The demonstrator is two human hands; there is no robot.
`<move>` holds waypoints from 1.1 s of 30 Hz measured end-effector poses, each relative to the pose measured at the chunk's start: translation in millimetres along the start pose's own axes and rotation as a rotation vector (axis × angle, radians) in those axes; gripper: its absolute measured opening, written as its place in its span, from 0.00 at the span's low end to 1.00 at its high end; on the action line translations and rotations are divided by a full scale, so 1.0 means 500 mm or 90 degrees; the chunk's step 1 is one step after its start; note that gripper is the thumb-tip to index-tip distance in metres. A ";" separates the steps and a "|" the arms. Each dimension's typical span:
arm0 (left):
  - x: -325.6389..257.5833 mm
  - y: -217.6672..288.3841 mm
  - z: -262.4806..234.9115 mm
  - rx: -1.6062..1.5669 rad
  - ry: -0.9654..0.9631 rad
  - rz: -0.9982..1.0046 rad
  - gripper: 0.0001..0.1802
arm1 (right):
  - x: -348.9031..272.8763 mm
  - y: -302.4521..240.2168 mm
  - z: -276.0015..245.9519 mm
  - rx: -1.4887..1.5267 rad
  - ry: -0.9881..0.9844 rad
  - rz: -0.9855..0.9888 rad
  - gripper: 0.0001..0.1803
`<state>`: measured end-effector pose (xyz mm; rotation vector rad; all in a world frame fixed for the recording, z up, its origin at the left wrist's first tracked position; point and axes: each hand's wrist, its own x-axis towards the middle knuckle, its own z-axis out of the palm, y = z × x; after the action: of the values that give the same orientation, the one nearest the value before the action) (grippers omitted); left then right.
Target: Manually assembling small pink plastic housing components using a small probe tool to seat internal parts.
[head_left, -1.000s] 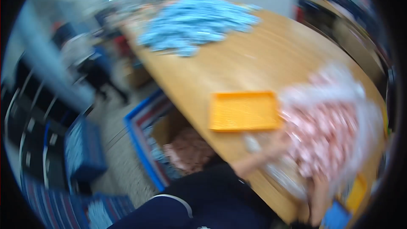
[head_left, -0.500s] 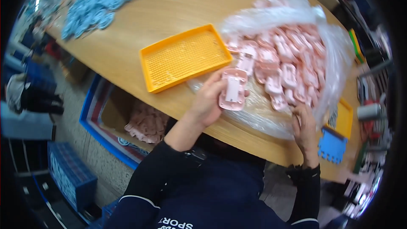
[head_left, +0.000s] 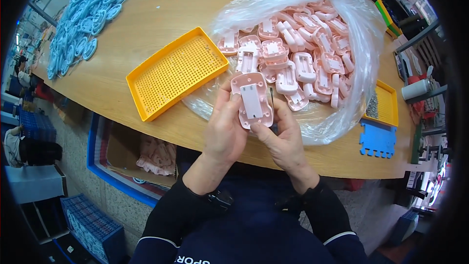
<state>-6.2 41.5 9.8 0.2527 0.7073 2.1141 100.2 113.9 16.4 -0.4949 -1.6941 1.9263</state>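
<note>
Many looped light-blue pieces [head_left: 95,12] heap far left on the wood-grain tabletop [head_left: 178,7]; nearer, a perforated yellow tray [head_left: 177,74] lies aslant. The left hand [head_left: 223,129] has its fingers closed on a rounded pink plastic shell [head_left: 251,101] over the near side, panelled face up, long axis near-to-far, far end leaning slightly left; the right hand [head_left: 283,142] pinches its near corner. Rightward, similar shells [head_left: 304,66] crowd a crinkled clear bag [head_left: 367,44].

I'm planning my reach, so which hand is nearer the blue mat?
Right. The right hand is left of the blue mat, apart from it; the left hand, holding a pink case, is farther left, beyond the right hand.
</note>
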 end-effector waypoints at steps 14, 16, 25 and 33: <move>0.009 0.012 -0.018 0.592 -0.073 0.196 0.19 | 0.006 -0.018 -0.078 0.001 0.028 0.086 0.17; 0.010 0.013 -0.015 0.654 -0.079 0.227 0.18 | 0.003 -0.022 -0.074 0.033 0.054 0.079 0.16; 0.010 0.030 -0.003 0.875 -0.085 0.236 0.12 | -0.005 -0.022 -0.085 -0.053 0.042 0.042 0.17; 0.017 0.020 -0.007 0.708 -0.108 0.184 0.11 | -0.013 -0.032 -0.089 -0.058 0.057 0.051 0.18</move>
<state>-19.7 42.2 12.1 1.1629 1.7584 1.6945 133.8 146.7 25.1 -0.6840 -1.7339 1.8592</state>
